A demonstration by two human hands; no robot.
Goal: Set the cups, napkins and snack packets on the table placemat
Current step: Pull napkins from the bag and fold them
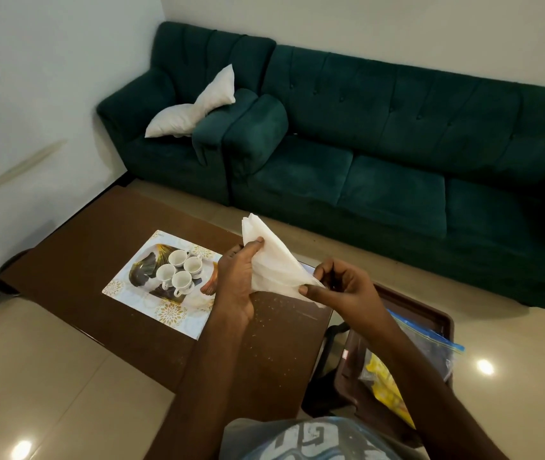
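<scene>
Several white cups stand close together on the patterned placemat, which lies on the brown table. Above the table's right part I hold a stack of white napkins with both hands. My left hand grips its upper left edge between thumb and fingers. My right hand pinches its lower right corner. To the right, a brown tray holds a clear zip bag and a yellow snack packet, partly hidden by my right forearm.
A dark green sofa runs along the far wall, with a matching armchair and white cushion at its left. The tray rests on a dark stool beside the table's right end. Pale tiled floor surrounds the table.
</scene>
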